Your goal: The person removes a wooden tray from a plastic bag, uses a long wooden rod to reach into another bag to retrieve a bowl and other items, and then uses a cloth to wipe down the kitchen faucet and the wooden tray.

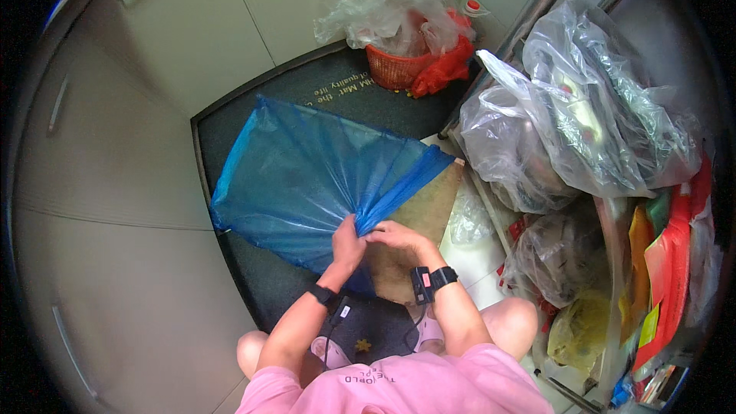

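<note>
A translucent blue plastic bag lies spread over the dark floor mat, its near edge gathered into a bunch. My left hand closes around that bunch at its base. Coming in from the right, my right hand pinches the same gathered plastic with its fingertips. Under the bag and my right hand is a flat tan board, partly covered. A black device is strapped to each wrist.
A red woven basket heaped with clear plastic bags stands on the mat at the back. Metal shelving on the right holds filled plastic bags and folded bags. Cabinet fronts border the left side.
</note>
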### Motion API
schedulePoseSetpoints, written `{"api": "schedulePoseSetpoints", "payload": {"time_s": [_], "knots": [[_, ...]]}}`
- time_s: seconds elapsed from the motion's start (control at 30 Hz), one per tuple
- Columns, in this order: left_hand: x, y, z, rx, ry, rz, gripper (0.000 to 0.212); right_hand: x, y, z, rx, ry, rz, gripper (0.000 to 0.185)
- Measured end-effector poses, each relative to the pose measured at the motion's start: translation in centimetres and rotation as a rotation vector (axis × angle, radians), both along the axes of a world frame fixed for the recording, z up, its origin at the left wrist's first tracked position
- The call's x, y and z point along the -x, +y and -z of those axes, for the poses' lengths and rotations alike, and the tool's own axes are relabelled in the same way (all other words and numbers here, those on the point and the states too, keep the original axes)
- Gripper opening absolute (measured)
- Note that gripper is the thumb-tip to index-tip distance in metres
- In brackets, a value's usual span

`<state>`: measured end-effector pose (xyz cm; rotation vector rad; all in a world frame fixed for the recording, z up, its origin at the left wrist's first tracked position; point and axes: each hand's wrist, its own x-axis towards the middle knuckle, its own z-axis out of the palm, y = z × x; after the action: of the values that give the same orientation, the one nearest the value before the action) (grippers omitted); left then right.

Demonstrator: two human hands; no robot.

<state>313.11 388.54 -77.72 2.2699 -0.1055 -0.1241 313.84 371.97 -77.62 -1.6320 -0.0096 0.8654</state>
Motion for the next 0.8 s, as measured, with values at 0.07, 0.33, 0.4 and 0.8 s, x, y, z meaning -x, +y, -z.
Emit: {"api": "schedulePoseSetpoints", "payload": {"time_s": [0.07, 0.33, 0.4, 0.8], "knots": [[-0.1, 0.9, -0.1, -0.002, -0.096, -0.060, 0.042, -0.8, -1.4, 0.5, -0.030, -0.142, -0.005, 0.038], [0.7, 1.6, -6.7, -0.012, -0.310, 0.029, 0.058, -6.3, -1.8, -0.6, 0.717, -0.676, 0.208, 0.030], [0.8, 1.8, -7.4, -0.053, -0.270, 0.032, 0.057, -6.3, -3.4, 0.9, 0.674, -0.746, 0.190, 0.030], [0.7, 3.1, -8.7, -0.008, -0.287, -0.009, 0.049, -10.1, -3.7, 5.9, 0.646, -1.019, 0.357, 0.028]]}}
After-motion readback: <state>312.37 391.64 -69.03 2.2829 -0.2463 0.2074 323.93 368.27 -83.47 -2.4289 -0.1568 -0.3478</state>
